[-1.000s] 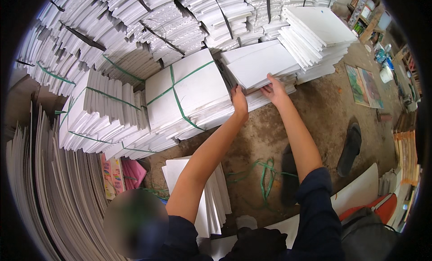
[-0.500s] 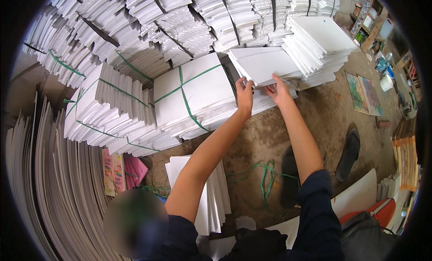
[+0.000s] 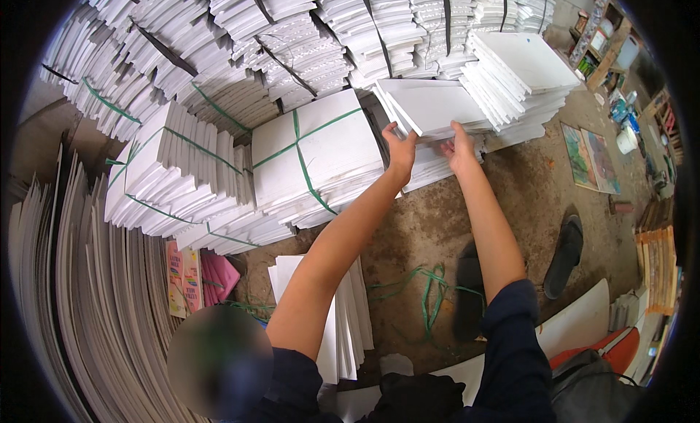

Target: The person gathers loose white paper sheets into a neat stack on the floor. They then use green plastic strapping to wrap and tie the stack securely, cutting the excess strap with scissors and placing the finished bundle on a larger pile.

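Note:
Both my hands are at the near edge of a loose pile of white flat panels [image 3: 437,104] against the stacks. My left hand [image 3: 401,153] pinches the near left corner of the upper panels, which fan apart along their left side. My right hand [image 3: 460,150] has its thumb on the top panel's near edge and its fingers below, partly hidden. More white panels [image 3: 426,171] lie low beneath my hands. Left of them stands a bundle of white panels [image 3: 328,153] tied crosswise with green string.
A taller panel stack [image 3: 529,62] stands to the right, and strapped stacks [image 3: 292,55] line the back. Nearer me are loose panels [image 3: 354,321], green string [image 3: 434,299] and dark slippers [image 3: 564,259] on the floor. Two colourful pictures [image 3: 590,158] lie at the right.
The upper panels have shifted slightly right, and their left edges now fan apart more. My right hand has slid a little right along the near edge, and its fingers are lower.

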`<state>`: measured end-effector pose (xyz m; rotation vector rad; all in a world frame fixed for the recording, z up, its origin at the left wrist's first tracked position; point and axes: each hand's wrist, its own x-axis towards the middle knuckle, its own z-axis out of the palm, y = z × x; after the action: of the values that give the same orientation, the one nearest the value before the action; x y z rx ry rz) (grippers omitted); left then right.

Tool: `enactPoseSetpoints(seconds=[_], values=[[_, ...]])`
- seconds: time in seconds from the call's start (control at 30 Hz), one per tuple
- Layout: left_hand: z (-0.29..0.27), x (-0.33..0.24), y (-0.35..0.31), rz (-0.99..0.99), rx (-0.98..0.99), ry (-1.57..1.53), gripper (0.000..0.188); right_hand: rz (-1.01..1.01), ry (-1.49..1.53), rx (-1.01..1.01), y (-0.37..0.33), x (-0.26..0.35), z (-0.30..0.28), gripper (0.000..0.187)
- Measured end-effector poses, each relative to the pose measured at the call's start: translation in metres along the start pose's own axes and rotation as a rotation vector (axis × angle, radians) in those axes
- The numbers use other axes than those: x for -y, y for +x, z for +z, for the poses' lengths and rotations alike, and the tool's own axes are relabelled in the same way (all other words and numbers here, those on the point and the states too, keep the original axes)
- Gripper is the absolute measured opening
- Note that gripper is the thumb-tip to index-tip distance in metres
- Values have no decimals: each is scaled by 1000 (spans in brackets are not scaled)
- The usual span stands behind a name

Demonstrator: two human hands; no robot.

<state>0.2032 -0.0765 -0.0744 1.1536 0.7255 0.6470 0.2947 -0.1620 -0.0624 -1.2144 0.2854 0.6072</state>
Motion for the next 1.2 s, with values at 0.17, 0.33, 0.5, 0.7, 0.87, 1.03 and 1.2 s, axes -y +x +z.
enactPoseSetpoints(seconds=[0.17, 0.33, 0.5, 0.7, 0.87, 1.03, 1.2], values=[[-2, 18, 11, -133, -103, 48, 67, -33, 213, 82, -1, 5, 9, 48], [-12, 22, 18, -134, -141, 45, 67, -30, 291, 118, -1, 4, 12, 46], [13, -6, -3, -196, -241, 464, 68, -107, 351, 118, 3, 6, 3, 47], [12, -11, 2, -170, -174, 98, 66, -108, 373, 133, 2, 9, 4, 51], [14, -13, 1, -95, -300, 163, 59, -176, 323, 65, -4, 7, 12, 59], [6, -45, -30, 113, -276, 278, 55, -176, 305, 56, -1, 15, 11, 55], [-55, -96, -60, 325, -107, 163, 51, -145, 246, 107, 9, -1, 17, 56]])
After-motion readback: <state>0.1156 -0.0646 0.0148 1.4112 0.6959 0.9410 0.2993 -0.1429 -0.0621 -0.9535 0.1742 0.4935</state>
